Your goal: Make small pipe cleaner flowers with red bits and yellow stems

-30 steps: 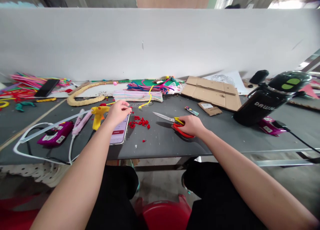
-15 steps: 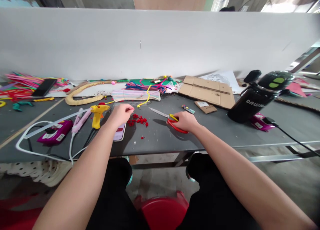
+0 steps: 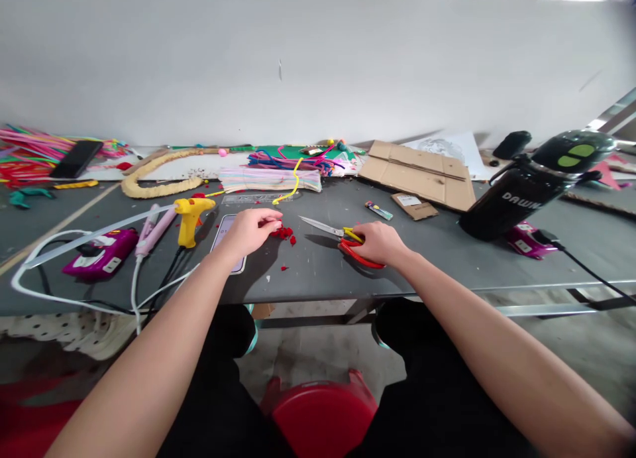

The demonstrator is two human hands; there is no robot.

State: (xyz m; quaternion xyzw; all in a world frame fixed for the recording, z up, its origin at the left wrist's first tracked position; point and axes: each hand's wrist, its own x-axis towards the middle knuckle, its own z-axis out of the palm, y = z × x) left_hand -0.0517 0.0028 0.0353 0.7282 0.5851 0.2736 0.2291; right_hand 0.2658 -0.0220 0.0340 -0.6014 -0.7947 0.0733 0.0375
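My right hand [image 3: 378,241] grips the handles of a pair of scissors [image 3: 322,227] with red and yellow grips. Their metal blades point left, slightly apart, above the grey table. My left hand [image 3: 254,230] is over a small pile of red pieces [image 3: 285,233], its fingers bent and drawn together. Anything between those fingertips is too small or hidden to make out. One red bit [image 3: 284,268] lies alone nearer the table edge. A phone [image 3: 239,266] with a lit screen is partly covered by my left hand and wrist.
On the left are a yellow glue gun [image 3: 189,221], a pink heated tool [image 3: 155,230] and a purple power block [image 3: 102,254] with cables. Pipe cleaners [image 3: 271,179] and cardboard [image 3: 417,173] lie behind. A black bottle [image 3: 517,194] stands at right.
My left hand has shifted right and now covers part of the red pile. My right hand still holds the scissors in nearly the same place. The camera view has tilted down slightly.
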